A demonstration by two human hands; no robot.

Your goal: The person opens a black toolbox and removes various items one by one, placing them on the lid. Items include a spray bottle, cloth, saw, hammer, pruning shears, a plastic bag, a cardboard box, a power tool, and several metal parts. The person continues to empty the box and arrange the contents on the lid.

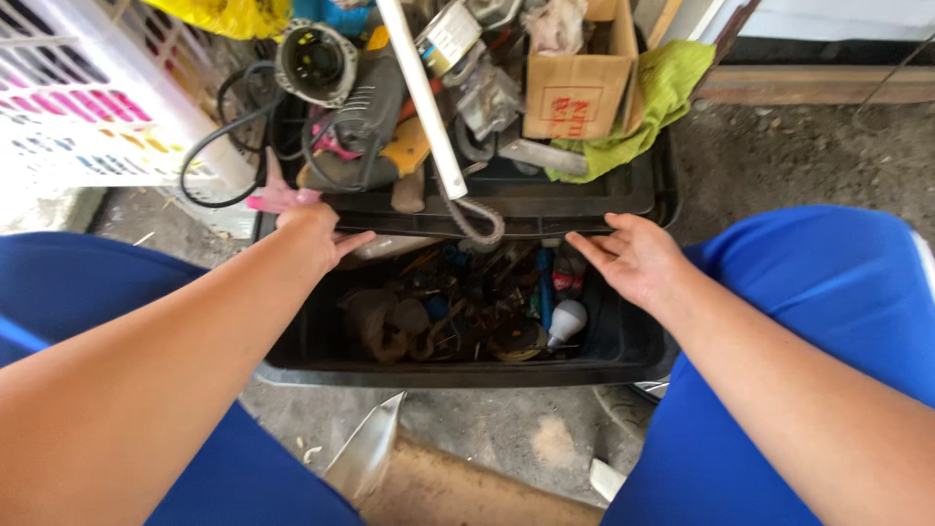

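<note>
A black plastic toolbox sits on the ground between my knees, its lower bin full of rusty tools, a white bulb and a blue-handled tool. A black tray loaded with tools rests across the bin's far side. My left hand grips the tray's near edge at the left, fingers pointing right. At the right end of that edge my right hand touches it with fingers spread.
On the tray lie a grey power drill with black cable, a white bar, a cardboard box and a green cloth. A white plastic crate stands at the left. Concrete floor lies around.
</note>
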